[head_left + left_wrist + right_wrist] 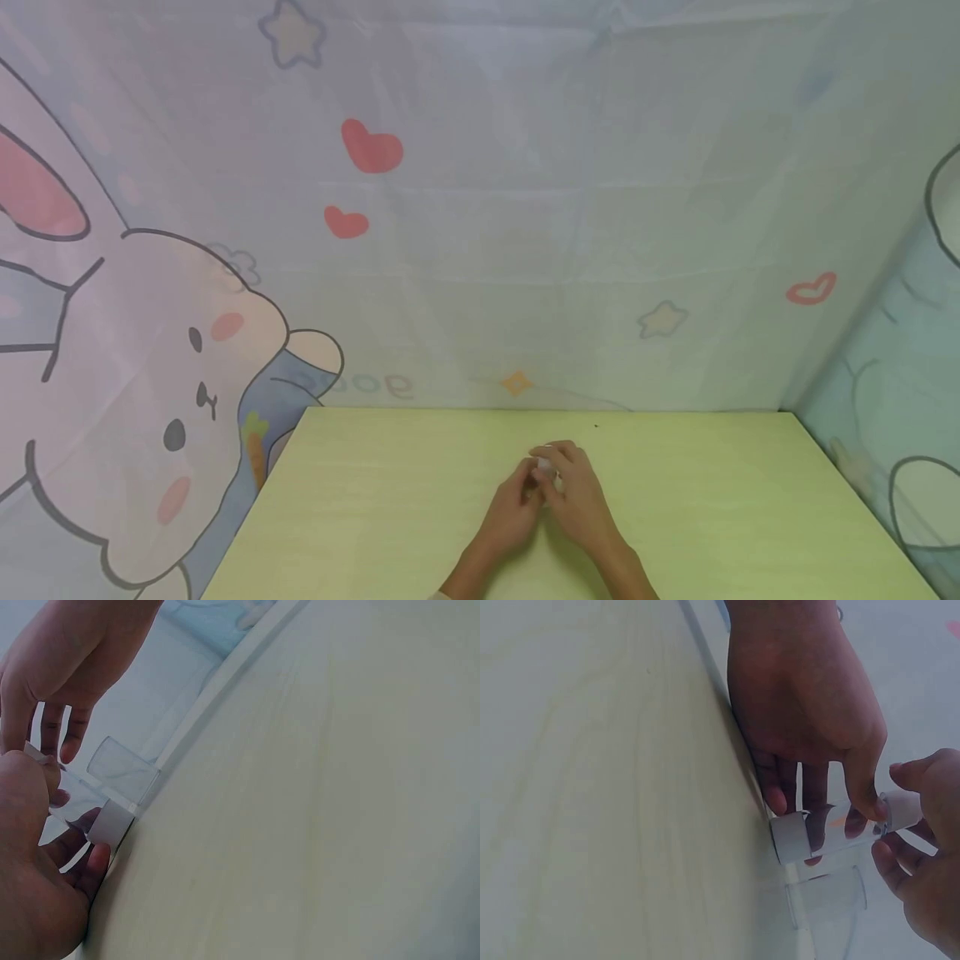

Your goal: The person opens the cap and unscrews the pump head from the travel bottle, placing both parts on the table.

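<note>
My left hand [512,515] holds a small clear cylindrical bottle [845,829] just above the table, its thumb and fingers around the see-through body. A white base [790,838] forms the lower end, near the tabletop. At the upper end, my right hand [581,496] pinches the white cap [902,809] between thumb and fingers. Beside the bottle stands a separate clear, cup-like cylinder [124,769], on the right hand's side. From the head view the fingers hide most of the bottle; only its whitish top [545,465] shows.
A pale yellow-green wooden table [375,500] spreads around both hands. Behind it hangs a printed cloth [480,250] with hearts, stars and a rabbit, and more cloth hangs at the sides. A tiny dark speck [596,426] lies near the table's back edge.
</note>
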